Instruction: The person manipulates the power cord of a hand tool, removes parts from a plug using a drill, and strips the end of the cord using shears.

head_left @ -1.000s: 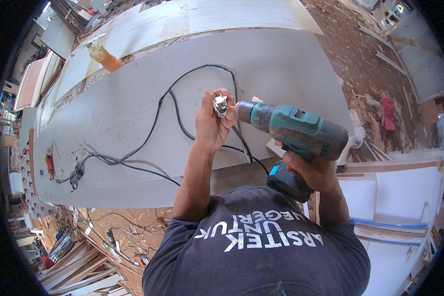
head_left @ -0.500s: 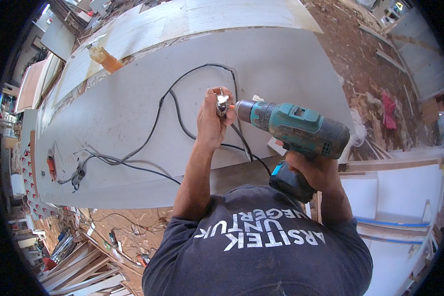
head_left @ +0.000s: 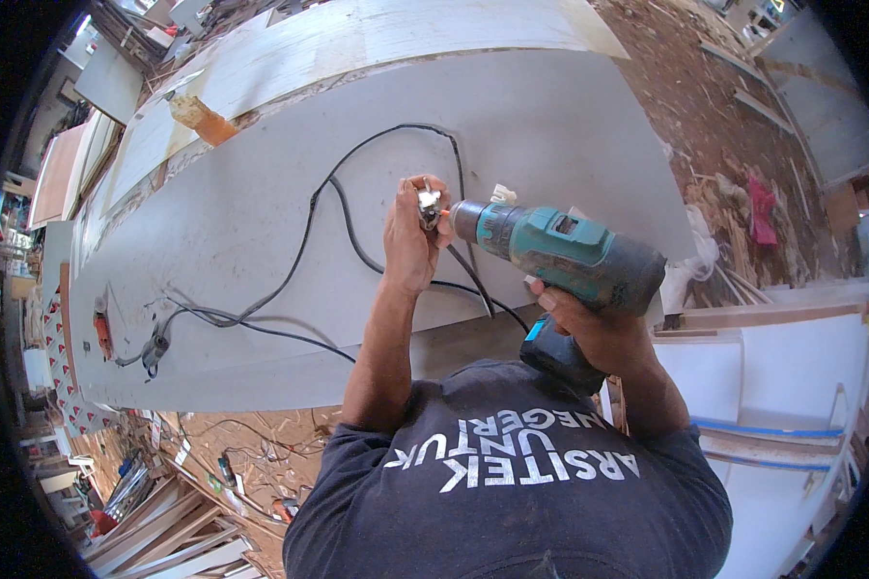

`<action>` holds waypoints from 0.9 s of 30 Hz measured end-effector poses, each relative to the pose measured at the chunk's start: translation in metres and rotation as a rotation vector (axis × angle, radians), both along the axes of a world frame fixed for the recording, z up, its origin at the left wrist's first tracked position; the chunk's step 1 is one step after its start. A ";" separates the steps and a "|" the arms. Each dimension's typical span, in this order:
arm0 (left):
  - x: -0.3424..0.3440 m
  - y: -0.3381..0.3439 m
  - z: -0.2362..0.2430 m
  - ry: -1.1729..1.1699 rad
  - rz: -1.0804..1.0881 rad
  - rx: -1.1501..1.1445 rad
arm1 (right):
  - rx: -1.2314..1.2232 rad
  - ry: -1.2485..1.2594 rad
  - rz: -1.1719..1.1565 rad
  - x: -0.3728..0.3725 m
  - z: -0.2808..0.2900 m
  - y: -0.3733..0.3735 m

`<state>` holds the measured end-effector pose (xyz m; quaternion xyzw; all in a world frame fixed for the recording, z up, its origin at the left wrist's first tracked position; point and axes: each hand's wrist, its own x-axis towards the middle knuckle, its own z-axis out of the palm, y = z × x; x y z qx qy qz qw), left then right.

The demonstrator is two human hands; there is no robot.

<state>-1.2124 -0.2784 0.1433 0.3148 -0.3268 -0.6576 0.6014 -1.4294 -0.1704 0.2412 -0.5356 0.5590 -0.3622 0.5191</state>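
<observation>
Head view: large grey-white board (head_left: 261,193) lying flat, taking most of the frame, long axis running left to right; edges bow from the fisheye.

Left hand (head_left: 413,241) curled shut around a small metal fitting (head_left: 428,205), pinched at the fingertips just above the board. Can't tell exactly what the fitting is, too small.

Right hand (head_left: 594,333) wrapped tight on the grip of a teal cordless drill (head_left: 550,253). Chuck points left and meets the fitting at the left hand's fingertips. Dark battery pack (head_left: 553,355) sits below the right hand, over the board's near edge.

Black cable (head_left: 309,227) loops across the board, passes under the drill, and runs down-left to a plug cluster (head_left: 153,349) near the left end. Small orange-red item (head_left: 102,336) just beside it. Small white piece (head_left: 503,194) on the board just behind the chuck. Orange-brown object (head_left: 201,118) at the board's far edge, beside a second pale panel (head_left: 377,29) behind.

Room: workshop. Floor (head_left: 686,106) on the right covered in sawdust and wood scraps, pink-red cloth (head_left: 761,207) among them. White cabinet parts (head_left: 782,386) at lower right with a blue strip (head_left: 763,429). Timber strips (head_left: 145,540) and clutter at lower left, shavings under the board.
</observation>
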 end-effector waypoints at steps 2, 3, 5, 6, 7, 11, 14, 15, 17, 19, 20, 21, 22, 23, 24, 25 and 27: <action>0.000 0.000 -0.004 -0.051 0.021 -0.027 | -0.018 0.056 -0.001 0.001 -0.007 0.003; 0.000 0.001 -0.005 -0.065 0.016 -0.027 | -0.002 0.061 0.009 0.001 -0.005 0.004; 0.001 0.001 -0.006 -0.093 0.007 -0.028 | 0.028 0.072 0.031 0.000 0.003 0.002; 0.001 0.000 -0.007 -0.079 0.005 -0.019 | 0.034 0.068 0.033 0.001 0.003 0.002; 0.000 0.000 -0.007 -0.066 0.003 -0.012 | 0.037 0.064 0.036 0.001 0.004 0.001; -0.001 0.000 -0.009 -0.015 -0.017 -0.032 | 0.078 0.030 0.024 0.002 0.007 0.001; -0.002 -0.001 -0.013 0.031 -0.023 0.004 | 0.150 0.038 0.054 -0.001 0.009 0.001; -0.003 -0.001 -0.013 0.071 -0.039 0.009 | 0.125 -0.001 0.034 -0.001 0.009 0.002; -0.004 -0.001 -0.013 0.149 -0.070 0.017 | 0.095 -0.065 0.003 -0.001 0.008 0.005; -0.004 -0.003 -0.014 0.203 -0.106 0.031 | 0.110 -0.103 -0.014 -0.002 0.011 0.008; -0.005 -0.003 -0.014 0.230 -0.124 0.038 | 0.129 -0.116 -0.020 -0.003 0.012 0.009; -0.005 -0.003 -0.014 0.278 -0.119 0.067 | 0.085 -0.113 -0.042 -0.003 0.011 0.011; -0.006 -0.004 -0.011 0.325 -0.114 0.096 | 0.040 -0.110 -0.064 -0.003 0.009 0.012; -0.006 -0.004 -0.010 0.372 -0.109 0.125 | 0.014 -0.107 -0.079 -0.004 0.009 0.013; -0.005 -0.006 -0.011 0.401 -0.138 0.126 | -0.011 -0.103 -0.093 -0.005 0.008 0.014; -0.001 -0.007 -0.013 0.430 -0.170 0.129 | -0.017 -0.099 -0.103 -0.006 0.008 0.015; 0.002 -0.008 -0.015 0.455 -0.204 0.137 | -0.030 -0.073 -0.096 -0.008 0.009 0.015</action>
